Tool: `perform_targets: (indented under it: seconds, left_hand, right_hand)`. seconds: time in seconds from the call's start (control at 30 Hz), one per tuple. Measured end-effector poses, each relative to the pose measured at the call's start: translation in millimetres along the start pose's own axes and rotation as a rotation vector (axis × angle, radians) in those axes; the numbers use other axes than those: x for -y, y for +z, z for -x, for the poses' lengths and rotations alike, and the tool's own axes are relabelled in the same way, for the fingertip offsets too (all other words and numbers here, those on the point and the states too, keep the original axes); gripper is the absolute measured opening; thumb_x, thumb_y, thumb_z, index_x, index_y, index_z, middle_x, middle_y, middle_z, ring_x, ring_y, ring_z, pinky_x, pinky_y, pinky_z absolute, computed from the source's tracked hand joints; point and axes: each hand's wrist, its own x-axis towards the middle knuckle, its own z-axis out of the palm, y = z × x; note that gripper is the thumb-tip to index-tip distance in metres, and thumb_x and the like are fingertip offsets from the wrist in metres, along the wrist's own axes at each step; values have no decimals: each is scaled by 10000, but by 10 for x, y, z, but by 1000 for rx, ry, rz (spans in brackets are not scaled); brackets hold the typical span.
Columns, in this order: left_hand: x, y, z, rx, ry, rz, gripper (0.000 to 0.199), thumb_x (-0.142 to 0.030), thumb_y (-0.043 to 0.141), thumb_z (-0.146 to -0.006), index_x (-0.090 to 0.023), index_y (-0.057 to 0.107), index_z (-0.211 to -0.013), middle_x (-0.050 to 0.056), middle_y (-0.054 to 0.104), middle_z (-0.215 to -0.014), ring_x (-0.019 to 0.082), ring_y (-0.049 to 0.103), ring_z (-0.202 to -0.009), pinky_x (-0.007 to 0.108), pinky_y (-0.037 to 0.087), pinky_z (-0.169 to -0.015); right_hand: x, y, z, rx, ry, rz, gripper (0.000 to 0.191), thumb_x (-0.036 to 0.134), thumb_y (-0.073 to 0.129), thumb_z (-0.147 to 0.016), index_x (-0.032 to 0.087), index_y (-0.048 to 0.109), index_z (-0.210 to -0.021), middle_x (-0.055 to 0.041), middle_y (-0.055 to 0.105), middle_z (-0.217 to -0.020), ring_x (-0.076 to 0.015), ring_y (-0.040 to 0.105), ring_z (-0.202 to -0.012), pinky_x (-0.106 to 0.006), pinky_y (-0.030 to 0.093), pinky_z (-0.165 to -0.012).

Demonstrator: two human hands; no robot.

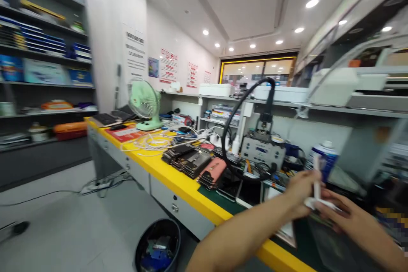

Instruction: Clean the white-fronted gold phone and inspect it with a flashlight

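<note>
Fan [143,101] on bench [188,190], left of phone stacks [196,161]; bin [158,226] before bench; spray can [330,157] behind hands [302,189].

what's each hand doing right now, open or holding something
Left hand: closed, holding an upright white strip.
Right hand: closed, holding a white piece at the strip's lower end, too blurred to identify.

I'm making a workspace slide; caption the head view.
Left hand and right hand hold a white item at a cluttered yellow-edged workbench, green fan beyond.
</note>
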Motion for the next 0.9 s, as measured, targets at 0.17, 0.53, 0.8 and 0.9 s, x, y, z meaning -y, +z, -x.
perform_targets:
  seconds: [0.17, 0.53, 0.8, 0.9]
  left_hand:
    - [-111, -81, -67, 66, -86, 84, 369, -354, 615, -949, -151, 588, -1256, 110, 615, -1247, 234, 641, -1047, 435, 558, -876]
    - [-134, -147, -47, 164, -75, 114, 359, -461, 549, -967, -114, 607, -1036, 67, 648, -870, 168, 653, -706, 315, 568, -622]
    - [-132, -111, -9, 172, -32, 131, 316, -445, 549, -959, -131, 546, -995, 62, 627, -742, 214, 667, -616, 374, 592, -592]
    - [-116, -99, 4, 201, -37, 117, 330, -442, 557, -954, -113, 582, -966, 66, 623, -695, 208, 654, -583, 333, 574, -546]
  right_hand:
    - [304, -96, 20, 122, -78, -22, 676, 594, 721, -712, 130, 669, -1200, -139, 758, -902, -292, 720, -759, -403, 579, -698]
    - [302, -289, 54, 216, -176, -85, 551, 527, 696, -830, 154, 685, -1235, -99, 742, -1018, -216, 699, -754, -339, 576, -689]
    - [318, -419, 63, 318, -148, -138, 571, 452, 728, -822, 145, 644, -1295, -86, 734, -1006, -197, 693, -770, -322, 572, -701]
    - [324, -407, 35, 303, -143, -127, 581, 485, 749, -797, 139, 657, -1255, -90, 738, -982, -211, 695, -788, -327, 566, -716]
